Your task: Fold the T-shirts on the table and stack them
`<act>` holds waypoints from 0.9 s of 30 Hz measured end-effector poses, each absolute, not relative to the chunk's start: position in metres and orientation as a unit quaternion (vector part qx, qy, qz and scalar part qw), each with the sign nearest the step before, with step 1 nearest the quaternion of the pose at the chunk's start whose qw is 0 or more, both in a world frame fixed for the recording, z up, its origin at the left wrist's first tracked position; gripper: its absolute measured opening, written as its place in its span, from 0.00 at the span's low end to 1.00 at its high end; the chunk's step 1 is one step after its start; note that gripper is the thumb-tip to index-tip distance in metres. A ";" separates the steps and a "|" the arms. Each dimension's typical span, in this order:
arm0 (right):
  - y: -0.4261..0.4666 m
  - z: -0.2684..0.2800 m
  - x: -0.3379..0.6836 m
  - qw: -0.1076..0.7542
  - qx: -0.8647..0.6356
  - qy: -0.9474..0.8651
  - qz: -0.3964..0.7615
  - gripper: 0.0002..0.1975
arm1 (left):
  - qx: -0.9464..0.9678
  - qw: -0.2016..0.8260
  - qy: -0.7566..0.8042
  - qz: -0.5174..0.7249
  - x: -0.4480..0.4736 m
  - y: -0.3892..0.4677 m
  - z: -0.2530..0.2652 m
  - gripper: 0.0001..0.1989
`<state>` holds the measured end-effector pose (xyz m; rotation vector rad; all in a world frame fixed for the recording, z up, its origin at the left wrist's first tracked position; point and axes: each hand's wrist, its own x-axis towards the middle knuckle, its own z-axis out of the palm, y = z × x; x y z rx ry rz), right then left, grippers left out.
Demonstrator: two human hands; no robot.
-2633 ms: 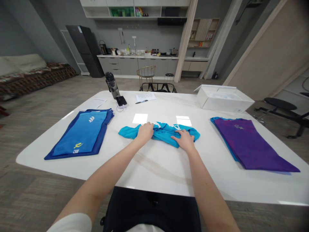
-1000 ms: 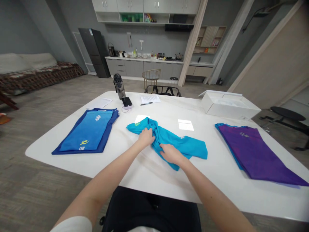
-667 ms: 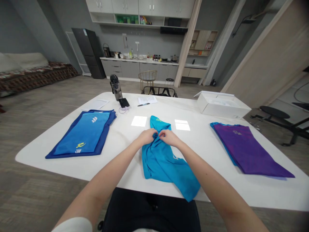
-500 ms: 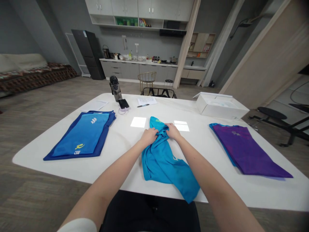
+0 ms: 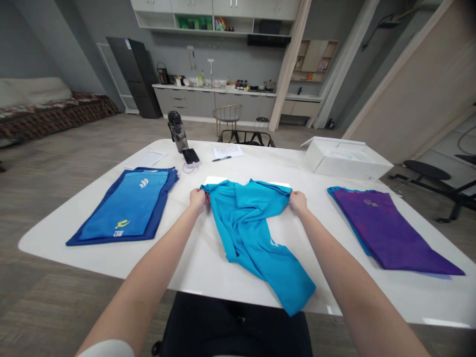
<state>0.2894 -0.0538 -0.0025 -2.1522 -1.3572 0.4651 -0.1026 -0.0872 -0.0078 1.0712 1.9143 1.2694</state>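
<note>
A turquoise T-shirt [image 5: 249,218] lies crumpled on the white table [image 5: 193,270], its far part stretched sideways between my two hands. My left hand [image 5: 198,199] is closed on its far left corner. The far right corner is pinched in my right hand [image 5: 298,202]. The shirt's lower part trails toward the table's near edge, with a small white mark showing on it. On the left lies a pile of folded blue shirts [image 5: 126,206]. To the right, a folded purple shirt [image 5: 386,230] rests over blue cloth.
Toward the back left stand a dark water bottle [image 5: 178,131] and a phone [image 5: 191,157] with a cable. Behind the shirt lie printed paper [image 5: 232,150] and a pen [image 5: 222,158]. An open white box [image 5: 345,158] sits at the back right.
My hands have moved apart, left hand leftward and right hand rightward. The bunched far end of the turquoise T-shirt is now spread wide between them.
</note>
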 end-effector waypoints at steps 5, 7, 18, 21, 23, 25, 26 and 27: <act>-0.065 -0.006 0.299 0.270 -0.805 -0.503 0.161 0.19 | 0.414 0.230 0.762 0.442 -0.097 -0.092 -0.005 0.15; -0.074 -0.002 0.288 0.269 -0.791 -0.535 0.124 0.21 | 0.485 0.102 0.776 0.390 -0.086 -0.100 0.002 0.24; -0.094 0.008 0.224 0.116 -0.603 -0.768 0.185 0.33 | 0.698 0.227 0.636 0.238 -0.002 -0.106 0.002 0.24; -0.096 0.001 0.220 0.106 -0.563 -0.800 0.181 0.36 | 0.690 0.310 0.580 0.302 0.018 -0.104 0.000 0.20; -0.099 -0.001 0.217 0.119 -0.570 -0.797 0.161 0.33 | 0.700 0.344 0.541 0.315 0.030 -0.106 0.002 0.22; -0.102 -0.002 0.217 0.155 -0.575 -0.787 0.162 0.25 | 0.712 0.390 0.488 0.322 0.037 -0.109 0.005 0.28; -0.103 -0.002 0.218 0.184 -0.573 -0.780 0.172 0.21 | 0.717 0.411 0.462 0.323 0.039 -0.110 0.007 0.32; -0.103 -0.001 0.222 0.215 -0.570 -0.771 0.185 0.18 | 0.720 0.428 0.442 0.322 0.038 -0.109 0.008 0.35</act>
